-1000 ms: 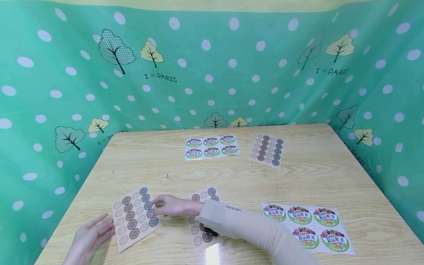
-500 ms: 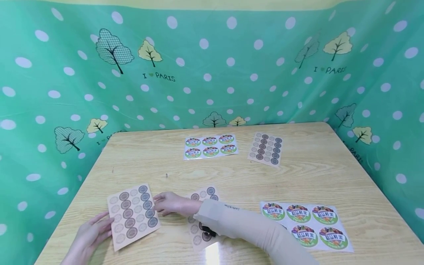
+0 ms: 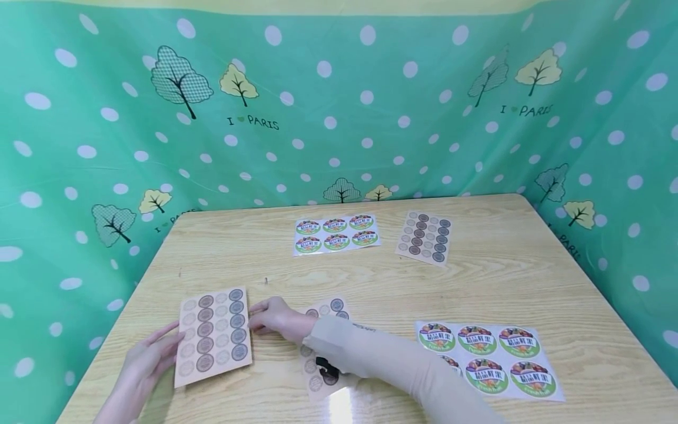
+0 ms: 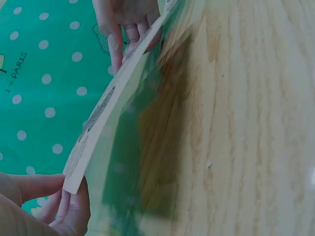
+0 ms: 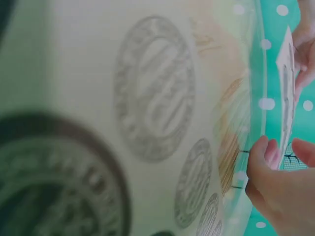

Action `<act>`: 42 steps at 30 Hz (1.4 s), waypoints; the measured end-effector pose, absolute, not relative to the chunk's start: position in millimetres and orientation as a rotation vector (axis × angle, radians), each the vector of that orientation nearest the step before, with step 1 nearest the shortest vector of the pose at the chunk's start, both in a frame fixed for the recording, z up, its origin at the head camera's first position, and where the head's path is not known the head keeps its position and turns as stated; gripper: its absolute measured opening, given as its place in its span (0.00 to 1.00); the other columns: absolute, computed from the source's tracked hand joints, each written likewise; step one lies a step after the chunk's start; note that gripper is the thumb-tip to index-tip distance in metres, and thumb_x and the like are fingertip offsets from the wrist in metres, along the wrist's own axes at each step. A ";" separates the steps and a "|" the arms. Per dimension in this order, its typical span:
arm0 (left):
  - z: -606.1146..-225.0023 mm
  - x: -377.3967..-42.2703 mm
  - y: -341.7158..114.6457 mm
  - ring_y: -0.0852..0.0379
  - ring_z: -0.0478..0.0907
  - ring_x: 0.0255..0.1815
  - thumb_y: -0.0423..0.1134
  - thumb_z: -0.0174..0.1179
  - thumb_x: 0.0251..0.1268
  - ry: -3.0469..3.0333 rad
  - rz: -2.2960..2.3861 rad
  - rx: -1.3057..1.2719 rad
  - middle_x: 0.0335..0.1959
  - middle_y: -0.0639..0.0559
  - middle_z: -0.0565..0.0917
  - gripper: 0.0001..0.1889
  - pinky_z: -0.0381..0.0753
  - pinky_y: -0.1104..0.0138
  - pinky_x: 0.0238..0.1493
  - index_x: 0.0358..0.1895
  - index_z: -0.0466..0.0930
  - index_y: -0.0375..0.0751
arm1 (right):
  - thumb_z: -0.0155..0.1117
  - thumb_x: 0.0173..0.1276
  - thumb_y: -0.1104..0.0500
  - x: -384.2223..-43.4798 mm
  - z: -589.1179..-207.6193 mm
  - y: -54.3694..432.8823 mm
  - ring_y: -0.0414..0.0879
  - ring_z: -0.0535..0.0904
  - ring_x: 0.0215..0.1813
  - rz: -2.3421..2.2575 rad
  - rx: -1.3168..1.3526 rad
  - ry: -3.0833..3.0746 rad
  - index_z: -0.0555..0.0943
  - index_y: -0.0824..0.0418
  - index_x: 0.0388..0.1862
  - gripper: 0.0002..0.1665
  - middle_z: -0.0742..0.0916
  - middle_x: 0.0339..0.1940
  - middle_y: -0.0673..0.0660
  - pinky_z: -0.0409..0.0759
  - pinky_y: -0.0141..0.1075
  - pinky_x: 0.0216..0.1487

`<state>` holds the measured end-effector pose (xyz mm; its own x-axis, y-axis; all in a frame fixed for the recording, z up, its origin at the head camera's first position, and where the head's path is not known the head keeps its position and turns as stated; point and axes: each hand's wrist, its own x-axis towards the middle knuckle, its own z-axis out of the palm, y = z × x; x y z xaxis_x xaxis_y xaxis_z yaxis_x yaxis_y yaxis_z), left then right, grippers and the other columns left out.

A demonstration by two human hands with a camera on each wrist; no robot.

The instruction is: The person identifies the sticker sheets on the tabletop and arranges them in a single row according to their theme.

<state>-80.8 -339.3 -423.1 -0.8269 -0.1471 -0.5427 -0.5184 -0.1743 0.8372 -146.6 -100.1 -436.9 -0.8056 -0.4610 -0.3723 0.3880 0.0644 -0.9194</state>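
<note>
A tan sheet of round stickers [image 3: 214,338] is held between my two hands at the table's left front, clear of the wood in the left wrist view. My left hand [image 3: 145,362] pinches its left edge, thumb [image 4: 47,186] on one face and fingers behind. At the opposite edge, my right hand [image 3: 278,318] grips with thumb and fingers on either side, as the right wrist view shows [image 5: 283,182]. A second tan sticker sheet [image 3: 318,377] lies flat under my right forearm, which hides part of it.
A white sheet of fruit-label stickers [image 3: 489,362] lies at the front right, partly behind my sleeve. Farther back rest another fruit-label sheet [image 3: 337,234] and a tan sticker sheet [image 3: 424,238]. A polka-dot cloth [image 3: 339,118] surrounds the table [image 3: 339,282].
The held sheet has turned straighter and moved slightly away from me, rising off the table. My right hand has moved slightly away with its edge. The other sheets stay put.
</note>
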 end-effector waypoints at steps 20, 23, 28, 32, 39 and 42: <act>-431.1 -127.0 -365.3 0.69 0.77 0.36 0.42 0.61 0.54 1.975 2.074 -0.681 0.31 0.67 0.79 0.17 0.78 0.73 0.41 0.48 0.70 0.57 | 0.57 0.48 0.79 -160.5 -438.9 -138.7 0.49 0.80 0.27 -2.049 0.233 1.720 0.77 0.60 0.48 0.28 0.83 0.26 0.59 0.82 0.38 0.32; -424.0 -130.3 -362.3 0.70 0.77 0.34 0.41 0.60 0.55 1.976 2.059 -0.696 0.29 0.68 0.79 0.19 0.78 0.74 0.39 0.51 0.68 0.54 | 0.57 0.47 0.80 -161.6 -438.0 -142.8 0.50 0.80 0.27 -2.063 0.251 1.703 0.77 0.60 0.49 0.29 0.83 0.26 0.59 0.82 0.38 0.31; -416.2 -136.8 -360.2 0.71 0.76 0.31 0.37 0.57 0.57 2.005 2.010 -0.724 0.26 0.68 0.79 0.17 0.78 0.76 0.35 0.50 0.67 0.51 | 0.56 0.47 0.81 -162.2 -436.3 -149.6 0.53 0.81 0.28 -2.080 0.265 1.687 0.76 0.60 0.50 0.31 0.82 0.25 0.59 0.82 0.39 0.30; -415.9 -144.7 -358.9 0.69 0.76 0.26 0.35 0.57 0.57 2.079 1.955 -0.781 0.22 0.65 0.80 0.12 0.78 0.75 0.29 0.43 0.70 0.53 | 0.54 0.47 0.82 -164.0 -438.7 -152.8 0.54 0.81 0.29 -2.089 0.234 1.689 0.74 0.61 0.53 0.33 0.82 0.24 0.62 0.82 0.40 0.30; -420.1 -156.5 -356.8 0.70 0.73 0.21 0.34 0.56 0.56 2.237 1.804 -0.817 0.19 0.65 0.78 0.30 0.73 0.75 0.21 0.64 0.58 0.36 | 0.54 0.43 0.84 -170.1 -442.4 -157.2 0.56 0.81 0.27 -2.057 0.186 1.736 0.70 0.64 0.56 0.38 0.81 0.21 0.64 0.82 0.40 0.29; -421.3 -160.7 -356.1 0.70 0.71 0.21 0.34 0.56 0.56 2.315 1.720 -0.819 0.18 0.66 0.76 0.32 0.72 0.75 0.21 0.64 0.55 0.30 | 0.54 0.43 0.84 -173.0 -442.9 -159.2 0.56 0.81 0.26 -2.035 0.173 1.769 0.70 0.65 0.57 0.38 0.81 0.20 0.64 0.82 0.40 0.28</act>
